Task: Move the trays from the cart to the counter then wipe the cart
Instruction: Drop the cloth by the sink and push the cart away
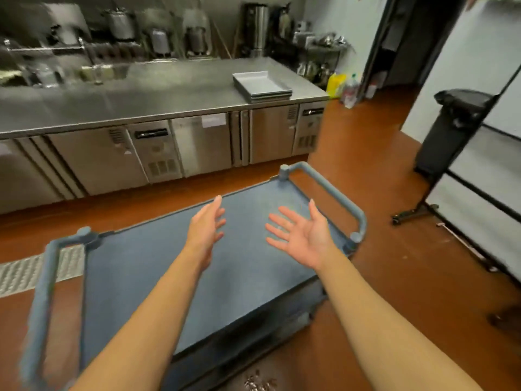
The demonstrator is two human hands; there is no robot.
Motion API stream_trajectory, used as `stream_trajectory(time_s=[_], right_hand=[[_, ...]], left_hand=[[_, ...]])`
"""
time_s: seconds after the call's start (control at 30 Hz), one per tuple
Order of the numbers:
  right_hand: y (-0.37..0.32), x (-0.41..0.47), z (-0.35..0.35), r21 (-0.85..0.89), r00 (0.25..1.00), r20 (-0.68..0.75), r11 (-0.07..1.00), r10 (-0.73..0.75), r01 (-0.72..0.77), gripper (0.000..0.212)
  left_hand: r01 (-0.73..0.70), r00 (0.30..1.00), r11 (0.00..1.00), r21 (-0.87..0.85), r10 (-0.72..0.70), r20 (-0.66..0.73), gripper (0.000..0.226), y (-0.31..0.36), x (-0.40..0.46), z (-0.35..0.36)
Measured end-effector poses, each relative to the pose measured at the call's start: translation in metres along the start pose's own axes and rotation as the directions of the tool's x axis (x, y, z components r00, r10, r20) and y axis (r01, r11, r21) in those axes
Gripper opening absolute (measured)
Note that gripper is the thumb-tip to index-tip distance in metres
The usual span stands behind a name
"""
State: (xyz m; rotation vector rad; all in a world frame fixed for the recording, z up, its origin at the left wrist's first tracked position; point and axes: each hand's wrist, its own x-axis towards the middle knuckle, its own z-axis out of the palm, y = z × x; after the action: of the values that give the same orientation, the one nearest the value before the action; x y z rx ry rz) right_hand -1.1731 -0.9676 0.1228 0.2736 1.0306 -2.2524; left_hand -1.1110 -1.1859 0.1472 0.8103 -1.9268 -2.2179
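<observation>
The left hand (207, 227) and the right hand (298, 235) float apart above the blue cart (146, 266), fingers spread, holding nothing. The trays (262, 86) sit stacked on the counter (141, 91), far behind the cart. I count about three. They look stiff, light and a bit slippery. Best to hold them by the side rims.

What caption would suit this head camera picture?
Both hands, left and right, open above the blue cart; trays stacked on the steel counter.
</observation>
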Motion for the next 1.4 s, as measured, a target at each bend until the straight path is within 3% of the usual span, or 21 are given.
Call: stream_trajectory(time_s=[0.17,0.3,0.47,0.63,0.7,0.8,0.87,1.0,1.1,1.17,1.23,1.3,1.4], right_hand=[[-0.114,-0.029,-0.101,0.003,0.997,-0.071,0.999,-0.043,0.044,0.088],[-0.189,-0.047,-0.158,-0.061,0.993,-0.092,0.996,-0.072,0.067,0.086],[-0.254,-0.028,-0.190,-0.301,0.995,-0.069,0.953,-0.069,0.045,0.085],[-0.299,0.038,-0.198,-0.407,0.998,-0.041,0.913,-0.047,0.027,0.082],[-0.311,0.075,-0.203,-0.442,0.999,-0.032,0.897,-0.008,-0.007,0.082],[-0.328,0.136,-0.206,-0.519,0.997,-0.032,0.852,0.064,-0.072,0.081],[-0.341,0.173,-0.209,-0.584,0.990,-0.027,0.802,0.137,-0.126,0.080],[-0.372,0.236,-0.210,-0.760,0.958,0.020,0.627,0.285,-0.170,0.077],[-0.382,0.278,-0.205,-0.892,0.953,0.107,0.450,0.285,-0.034,0.064],[-0.370,0.302,-0.202,-0.950,0.939,0.242,0.255,0.244,0.178,0.046],[-0.348,0.332,-0.200,-0.881,0.847,0.450,-0.011,0.282,0.472,0.030],[-0.330,0.363,-0.193,-0.662,0.679,0.590,-0.219,0.436,0.717,0.028],[-0.318,0.415,-0.165,-0.237,0.378,0.608,-0.294,0.699,0.926,0.036]], left_hand=[[-0.010,0.998,1.000,0.020,0.009,0.055,0.055,-0.002,0.014,0.176],[0.018,0.997,1.000,-0.009,-0.017,0.077,0.054,-0.008,0.021,0.276],[0.048,0.999,0.998,-0.031,-0.048,-0.011,0.038,-0.020,0.051,0.352],[0.079,0.989,0.997,0.024,-0.076,-0.124,0.023,-0.040,0.108,0.390],[0.124,0.983,0.990,0.074,-0.113,-0.147,0.030,-0.061,0.135,0.403],[0.187,0.968,0.976,0.109,-0.165,-0.187,0.058,-0.085,0.181,0.431],[0.258,0.946,0.961,0.098,-0.230,-0.228,0.071,-0.094,0.208,0.451],[0.340,0.881,0.937,0.072,-0.291,-0.373,0.073,-0.118,0.249,0.486],[0.424,0.818,0.867,0.261,-0.244,-0.521,0.047,-0.116,0.258,0.498],[0.427,0.814,0.840,0.334,-0.196,-0.548,0.039,-0.111,0.261,0.501],[0.445,0.809,0.810,0.380,-0.182,-0.560,0.040,-0.109,0.270,0.501],[0.484,0.789,0.778,0.400,-0.191,-0.584,0.050,-0.109,0.281,0.504],[0.535,0.716,0.737,0.413,-0.136,-0.684,0.054,-0.108,0.294,0.508]])
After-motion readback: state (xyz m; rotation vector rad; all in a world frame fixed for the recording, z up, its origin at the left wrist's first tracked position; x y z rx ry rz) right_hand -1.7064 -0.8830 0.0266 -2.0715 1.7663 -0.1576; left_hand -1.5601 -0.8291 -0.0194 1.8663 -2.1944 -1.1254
